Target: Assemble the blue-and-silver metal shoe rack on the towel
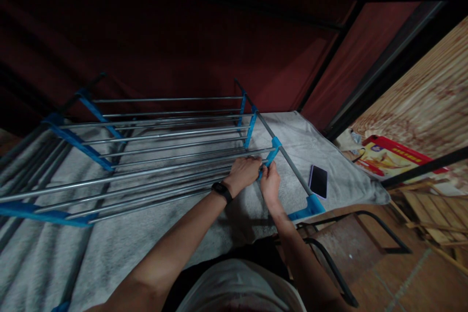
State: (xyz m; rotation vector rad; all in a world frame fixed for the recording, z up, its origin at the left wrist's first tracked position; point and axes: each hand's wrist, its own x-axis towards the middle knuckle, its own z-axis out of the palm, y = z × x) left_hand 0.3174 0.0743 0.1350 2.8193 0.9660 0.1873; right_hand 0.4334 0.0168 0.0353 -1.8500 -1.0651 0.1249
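Observation:
A rack of grey metal tubes (pixel 153 135) and blue plastic brackets lies on its side across a grey blanket (pixel 285 124). My left hand (pixel 245 170), with a black band on its wrist, is closed around the end of a tube near the right-hand blue bracket (pixel 271 155). Close beside it, my right hand (pixel 269 183) pinches the lower end of that bracket. The fingertips of both hands nearly meet there, and they hide the joint between tube and bracket. A long side pole (pixel 292 165) runs past my right hand to a blue corner foot (pixel 309 207).
A phone (pixel 318 181) lies on the blanket, right of the side pole. Dark red fabric (pixel 204 58) hangs behind the rack. At the lower right stands a black-framed chair (pixel 351 239). Beyond the blanket are a red and yellow box (pixel 397 156) and a slatted wooden piece (pixel 435 214).

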